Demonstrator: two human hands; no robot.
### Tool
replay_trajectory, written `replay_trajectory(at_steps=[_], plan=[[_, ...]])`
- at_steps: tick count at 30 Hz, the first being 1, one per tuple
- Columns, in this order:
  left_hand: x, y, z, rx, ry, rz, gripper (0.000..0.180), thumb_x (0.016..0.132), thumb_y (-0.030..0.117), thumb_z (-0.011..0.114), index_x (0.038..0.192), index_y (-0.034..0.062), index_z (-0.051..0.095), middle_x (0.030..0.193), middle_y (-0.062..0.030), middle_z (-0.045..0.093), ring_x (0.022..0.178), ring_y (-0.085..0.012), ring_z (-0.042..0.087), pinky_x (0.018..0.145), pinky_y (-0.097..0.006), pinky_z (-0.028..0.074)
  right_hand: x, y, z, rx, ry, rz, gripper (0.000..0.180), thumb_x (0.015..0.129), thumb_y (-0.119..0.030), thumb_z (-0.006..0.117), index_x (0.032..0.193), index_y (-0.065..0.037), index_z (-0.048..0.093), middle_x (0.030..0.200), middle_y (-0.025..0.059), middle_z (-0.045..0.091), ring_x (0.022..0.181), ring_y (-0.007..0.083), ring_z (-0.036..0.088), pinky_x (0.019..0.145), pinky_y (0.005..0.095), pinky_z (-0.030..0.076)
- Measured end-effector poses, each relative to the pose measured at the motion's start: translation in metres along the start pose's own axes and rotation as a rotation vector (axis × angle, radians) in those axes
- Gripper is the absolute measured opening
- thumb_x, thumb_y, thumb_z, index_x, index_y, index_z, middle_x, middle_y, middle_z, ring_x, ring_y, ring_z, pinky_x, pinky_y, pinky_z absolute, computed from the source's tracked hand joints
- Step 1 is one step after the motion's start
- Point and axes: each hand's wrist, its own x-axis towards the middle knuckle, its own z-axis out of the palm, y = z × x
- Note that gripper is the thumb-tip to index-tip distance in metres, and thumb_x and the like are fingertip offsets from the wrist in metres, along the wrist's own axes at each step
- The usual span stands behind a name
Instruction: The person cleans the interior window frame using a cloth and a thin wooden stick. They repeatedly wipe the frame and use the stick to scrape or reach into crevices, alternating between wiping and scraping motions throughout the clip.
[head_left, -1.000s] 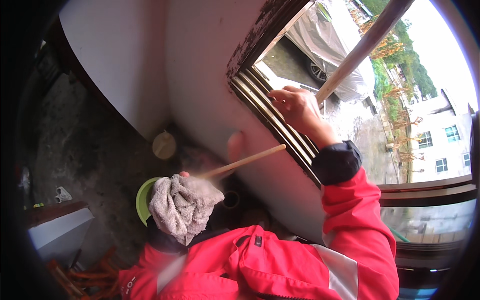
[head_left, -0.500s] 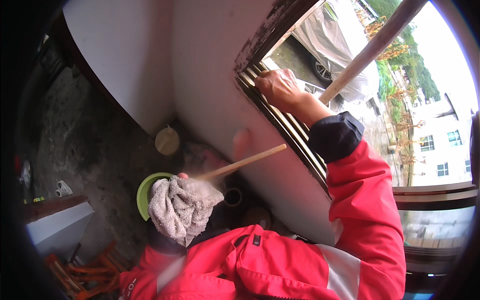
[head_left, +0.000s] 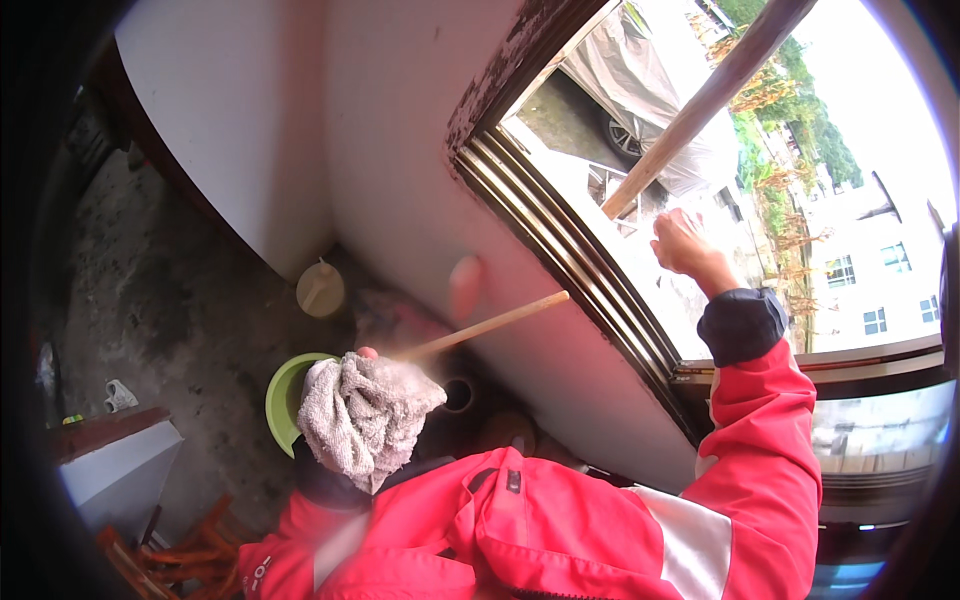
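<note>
Left hand (head_left: 345, 425) hidden under a bunched grey towel (head_left: 365, 415), gripping a wooden stick (head_left: 490, 325). Right hand (head_left: 680, 243) loosely open against the window glass (head_left: 640, 180). Below, a green bowl (head_left: 283, 395) and a beige lidded pot (head_left: 320, 289) on the floor.

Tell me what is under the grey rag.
The grey rag drapes over the left hand, hiding all but a fingertip. Below it shows part of a green bowl; the bowl's inside is mostly covered.

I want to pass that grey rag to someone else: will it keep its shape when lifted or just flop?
The grey rag is bunched and draped over the left hand, so it probably flops. Its looped terry looks grippy, not slippery. It is likely light, unless wet, which I cannot tell.
</note>
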Motion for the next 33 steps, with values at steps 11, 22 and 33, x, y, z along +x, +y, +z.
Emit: replay_trajectory(at_steps=[11, 22, 33], plan=[[-0.001, 0.022, -0.014, 0.349, -0.105, 0.193, 0.028, 0.092, 0.027, 0.054, 0.106, 0.0032, 0.055, 0.103, -0.0083, 0.06, 0.098, -0.0193, 0.057, 0.091, -0.032, 0.045, 0.104, -0.111, -0.012, 0.551, 0.336, -0.352, 0.02, 0.078, -0.011, 0.063, 0.098, -0.01, 0.068, 0.079, 0.0121, 0.063, 0.07, 0.0317, 0.062, 0.062, 0.0393, 0.049], [0.008, 0.033, -0.018, 0.619, 0.104, 0.455, 0.022, 0.089, 0.01, 0.058, 0.107, 0.0015, 0.05, 0.098, -0.0074, 0.06, 0.091, -0.0171, 0.058, 0.087, -0.03, 0.048, 0.141, -0.119, -0.013, 0.243, 0.204, -0.471, 0.006, 0.076, -0.011, 0.059, 0.072, -0.006, 0.058, 0.069, 0.0144, 0.059, 0.068, 0.0334, 0.06, 0.057, 0.0435, 0.045], [0.02, 0.043, -0.004, 1.136, 0.315, 0.658, 0.013, 0.082, -0.002, 0.062, 0.078, 0.0058, 0.053, 0.073, -0.0055, 0.052, 0.061, -0.0181, 0.052, 0.057, -0.03, 0.049, 0.027, 0.008, 0.002, 0.412, 0.334, 0.165, 0.007, 0.08, -0.004, 0.054, 0.078, -0.001, 0.06, 0.073, 0.0181, 0.061, 0.069, 0.0332, 0.061, 0.063, 0.0391, 0.048]])
